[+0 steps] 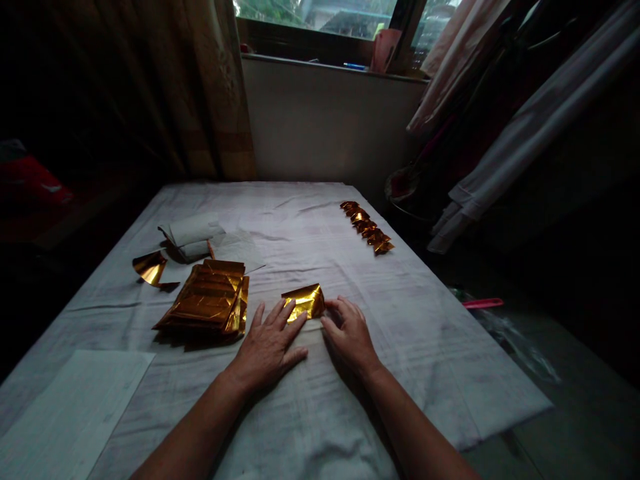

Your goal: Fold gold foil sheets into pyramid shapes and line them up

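Note:
A small sheet of shiny gold foil paper (311,301), partly folded, lies on the cloth-covered table in front of me. My left hand (273,340) rests flat with fingers spread, its fingertips pressing the sheet's left and near edges. At the right edge, my right hand (351,333) has its fingers curled and its thumb close to the index finger, closed on the paper's side. Left of my hands sits a thick stack of gold foil sheets (207,297). Several folded gold foil pieces (367,229) form a row near the table's far right edge.
Crumpled pale paper (193,233) and a curled gold scrap (150,267) lie behind the stack. A white sheet (75,407) covers the near left of the white tablecloth (295,213). Clothes (520,127) hang at the right; a pink cup (385,50) stands on the windowsill.

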`<state>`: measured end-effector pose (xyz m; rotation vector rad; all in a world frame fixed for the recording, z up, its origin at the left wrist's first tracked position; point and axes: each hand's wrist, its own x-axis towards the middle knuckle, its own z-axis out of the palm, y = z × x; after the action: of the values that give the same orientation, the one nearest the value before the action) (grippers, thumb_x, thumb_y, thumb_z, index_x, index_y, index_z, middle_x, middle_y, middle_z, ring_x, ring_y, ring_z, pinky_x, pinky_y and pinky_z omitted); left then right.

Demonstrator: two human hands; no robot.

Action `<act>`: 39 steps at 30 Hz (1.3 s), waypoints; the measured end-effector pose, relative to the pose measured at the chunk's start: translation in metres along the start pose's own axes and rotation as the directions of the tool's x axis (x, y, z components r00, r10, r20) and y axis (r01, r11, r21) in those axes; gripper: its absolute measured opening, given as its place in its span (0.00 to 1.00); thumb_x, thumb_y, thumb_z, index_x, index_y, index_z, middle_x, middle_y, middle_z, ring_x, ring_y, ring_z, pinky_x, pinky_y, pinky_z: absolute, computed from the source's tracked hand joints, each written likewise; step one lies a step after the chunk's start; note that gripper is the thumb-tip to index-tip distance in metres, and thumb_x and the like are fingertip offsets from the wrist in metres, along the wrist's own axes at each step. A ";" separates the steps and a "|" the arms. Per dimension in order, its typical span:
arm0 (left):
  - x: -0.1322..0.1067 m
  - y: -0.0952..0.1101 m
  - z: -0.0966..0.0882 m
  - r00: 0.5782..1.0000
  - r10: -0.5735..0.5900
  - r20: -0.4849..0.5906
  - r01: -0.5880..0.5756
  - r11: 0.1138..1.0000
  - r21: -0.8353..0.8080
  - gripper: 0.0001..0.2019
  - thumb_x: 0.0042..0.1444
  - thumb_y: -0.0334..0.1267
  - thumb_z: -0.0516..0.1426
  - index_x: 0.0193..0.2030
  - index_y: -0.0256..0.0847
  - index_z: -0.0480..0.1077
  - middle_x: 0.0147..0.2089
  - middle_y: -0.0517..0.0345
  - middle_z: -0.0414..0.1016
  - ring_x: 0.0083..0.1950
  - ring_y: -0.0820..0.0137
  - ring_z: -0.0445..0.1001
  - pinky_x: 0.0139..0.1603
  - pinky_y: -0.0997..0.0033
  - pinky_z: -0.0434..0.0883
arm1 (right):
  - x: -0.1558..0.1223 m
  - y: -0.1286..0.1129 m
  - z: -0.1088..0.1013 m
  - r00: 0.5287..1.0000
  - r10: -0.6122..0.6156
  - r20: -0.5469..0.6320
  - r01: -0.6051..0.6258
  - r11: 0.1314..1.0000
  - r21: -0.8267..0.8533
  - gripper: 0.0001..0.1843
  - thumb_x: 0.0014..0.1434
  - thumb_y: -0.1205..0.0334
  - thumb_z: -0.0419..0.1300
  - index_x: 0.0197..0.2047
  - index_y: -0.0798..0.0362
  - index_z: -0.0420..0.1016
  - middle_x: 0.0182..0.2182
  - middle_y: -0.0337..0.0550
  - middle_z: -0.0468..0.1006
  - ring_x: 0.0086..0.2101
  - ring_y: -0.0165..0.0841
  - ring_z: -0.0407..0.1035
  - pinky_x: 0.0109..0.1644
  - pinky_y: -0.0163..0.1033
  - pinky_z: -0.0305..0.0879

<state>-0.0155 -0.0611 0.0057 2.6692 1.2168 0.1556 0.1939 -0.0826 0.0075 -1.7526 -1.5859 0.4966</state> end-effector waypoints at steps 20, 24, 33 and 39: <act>0.003 -0.001 -0.014 0.729 -0.102 -0.677 -0.079 0.970 -0.232 0.24 0.66 0.37 0.53 0.68 0.48 0.58 0.50 0.51 0.75 0.50 0.63 0.75 0.53 0.59 0.73 | 0.017 -0.026 0.019 0.974 0.221 -0.053 -0.118 0.690 0.714 0.21 0.48 0.56 0.63 0.46 0.53 0.74 0.26 0.35 0.75 0.30 0.31 0.71 0.38 0.37 0.68; 0.003 -0.004 -0.014 0.690 -0.147 -0.709 -0.043 0.969 -0.242 0.21 0.65 0.38 0.55 0.64 0.47 0.64 0.58 0.48 0.70 0.58 0.60 0.71 0.59 0.56 0.71 | 0.016 -0.035 0.016 0.965 0.255 0.062 -0.197 0.549 0.812 0.20 0.44 0.58 0.64 0.43 0.53 0.74 0.22 0.31 0.71 0.27 0.29 0.69 0.36 0.36 0.67; 0.004 -0.005 -0.008 0.784 -0.345 -0.516 -0.006 0.827 -0.562 0.21 0.63 0.46 0.55 0.61 0.45 0.68 0.58 0.50 0.75 0.58 0.60 0.74 0.61 0.55 0.71 | 0.013 -0.043 0.008 0.965 0.236 0.112 -0.228 0.553 0.801 0.14 0.47 0.58 0.63 0.38 0.53 0.79 0.27 0.37 0.76 0.29 0.29 0.67 0.35 0.36 0.65; 0.006 -0.006 -0.008 0.784 -0.532 -0.320 0.077 0.595 -0.800 0.25 0.59 0.49 0.57 0.61 0.42 0.69 0.48 0.52 0.77 0.36 0.70 0.78 0.37 0.68 0.78 | 0.015 -0.039 0.009 0.943 0.301 0.144 -0.288 0.516 0.807 0.21 0.44 0.57 0.64 0.43 0.53 0.75 0.18 0.28 0.66 0.23 0.27 0.63 0.32 0.35 0.64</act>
<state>-0.0178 -0.0516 0.0120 1.6464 1.3389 1.1512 0.1632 -0.0665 0.0320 -1.2351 -0.7627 1.1764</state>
